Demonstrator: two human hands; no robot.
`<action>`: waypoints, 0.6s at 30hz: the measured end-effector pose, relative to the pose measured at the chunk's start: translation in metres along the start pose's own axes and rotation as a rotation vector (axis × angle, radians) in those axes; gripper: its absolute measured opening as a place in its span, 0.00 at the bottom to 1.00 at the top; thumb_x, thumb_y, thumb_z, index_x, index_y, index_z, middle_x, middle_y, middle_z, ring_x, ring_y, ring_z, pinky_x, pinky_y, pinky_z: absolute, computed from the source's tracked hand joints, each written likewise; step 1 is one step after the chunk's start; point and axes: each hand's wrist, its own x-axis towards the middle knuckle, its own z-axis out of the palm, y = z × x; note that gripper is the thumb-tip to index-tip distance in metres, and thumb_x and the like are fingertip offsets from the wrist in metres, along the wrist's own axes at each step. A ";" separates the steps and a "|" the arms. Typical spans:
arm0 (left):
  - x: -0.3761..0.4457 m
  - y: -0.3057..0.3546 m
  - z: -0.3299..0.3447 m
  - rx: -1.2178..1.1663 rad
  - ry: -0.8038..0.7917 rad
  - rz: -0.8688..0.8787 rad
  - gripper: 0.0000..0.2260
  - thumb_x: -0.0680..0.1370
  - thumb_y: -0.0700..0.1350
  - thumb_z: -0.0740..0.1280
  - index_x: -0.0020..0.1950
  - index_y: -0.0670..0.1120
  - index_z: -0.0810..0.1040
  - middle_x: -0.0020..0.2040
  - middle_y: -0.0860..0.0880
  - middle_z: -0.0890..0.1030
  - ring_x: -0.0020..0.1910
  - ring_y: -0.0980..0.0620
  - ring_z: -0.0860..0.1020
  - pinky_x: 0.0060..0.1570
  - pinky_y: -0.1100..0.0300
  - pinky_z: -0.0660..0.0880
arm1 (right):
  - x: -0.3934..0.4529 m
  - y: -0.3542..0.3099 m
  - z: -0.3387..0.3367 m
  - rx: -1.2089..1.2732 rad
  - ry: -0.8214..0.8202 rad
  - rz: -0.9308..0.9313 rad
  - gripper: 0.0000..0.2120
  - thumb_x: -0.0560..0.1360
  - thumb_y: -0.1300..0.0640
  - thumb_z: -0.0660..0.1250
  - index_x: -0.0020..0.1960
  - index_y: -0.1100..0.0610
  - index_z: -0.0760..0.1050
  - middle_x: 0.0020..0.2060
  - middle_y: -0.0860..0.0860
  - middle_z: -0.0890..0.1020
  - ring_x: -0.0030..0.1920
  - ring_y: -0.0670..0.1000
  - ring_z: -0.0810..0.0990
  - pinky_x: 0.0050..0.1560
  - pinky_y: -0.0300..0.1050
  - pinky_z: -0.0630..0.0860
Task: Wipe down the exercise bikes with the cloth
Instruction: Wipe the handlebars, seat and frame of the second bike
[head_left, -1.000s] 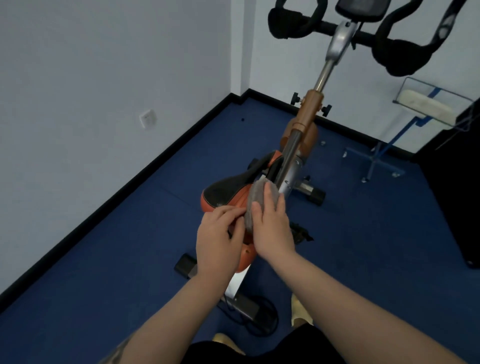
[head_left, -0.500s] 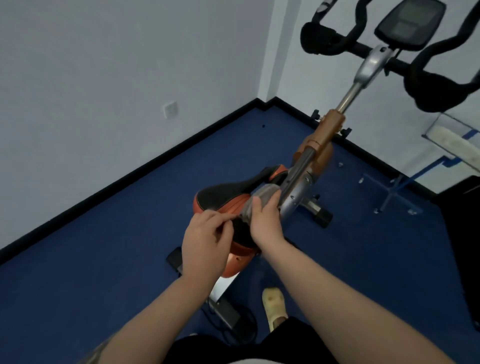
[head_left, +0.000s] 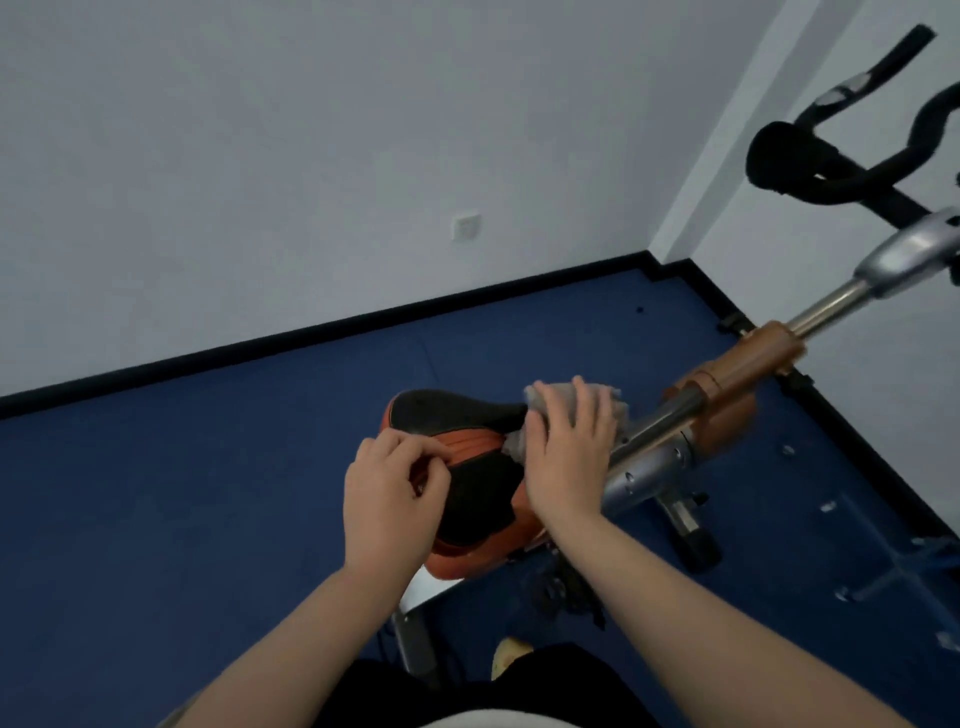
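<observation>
Left hand (head_left: 392, 493) curls its grip at the saddle (head_left: 457, 415) rim; whether it pinches anything I cannot tell. Right hand (head_left: 569, 457), fingers spread flat, presses the cloth (head_left: 605, 399) onto the saddle's nose beside the frame tube (head_left: 649, 467). Soft and light, the cloth likely bunches, so it is best kept under the palm. Half a second ago those fingers curled more, and the handlebars (head_left: 831, 171) sat nearer centre.

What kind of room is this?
Probably a small gym or workout room. There's an exercise bike with a saddle and black handlebars, standing on a blue floor.
</observation>
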 end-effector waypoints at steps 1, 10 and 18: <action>-0.002 0.001 0.004 0.016 0.036 -0.016 0.08 0.75 0.39 0.69 0.43 0.52 0.81 0.43 0.61 0.75 0.46 0.57 0.70 0.48 0.59 0.68 | 0.001 0.013 -0.004 -0.036 -0.032 -0.159 0.20 0.82 0.45 0.50 0.71 0.47 0.70 0.73 0.53 0.66 0.76 0.58 0.55 0.75 0.59 0.54; -0.021 0.001 0.030 -0.163 0.317 -0.162 0.08 0.76 0.40 0.69 0.47 0.54 0.78 0.48 0.63 0.72 0.54 0.61 0.69 0.52 0.74 0.66 | 0.043 0.037 -0.024 -0.133 -0.250 -0.516 0.21 0.81 0.43 0.48 0.64 0.49 0.73 0.54 0.49 0.79 0.57 0.55 0.74 0.60 0.53 0.70; -0.023 0.000 0.032 -0.318 0.329 -0.422 0.14 0.75 0.47 0.72 0.50 0.59 0.68 0.54 0.62 0.66 0.54 0.60 0.71 0.49 0.68 0.69 | 0.089 0.013 -0.025 -0.294 -0.593 -0.591 0.16 0.83 0.45 0.46 0.59 0.48 0.68 0.49 0.49 0.80 0.45 0.54 0.77 0.38 0.49 0.69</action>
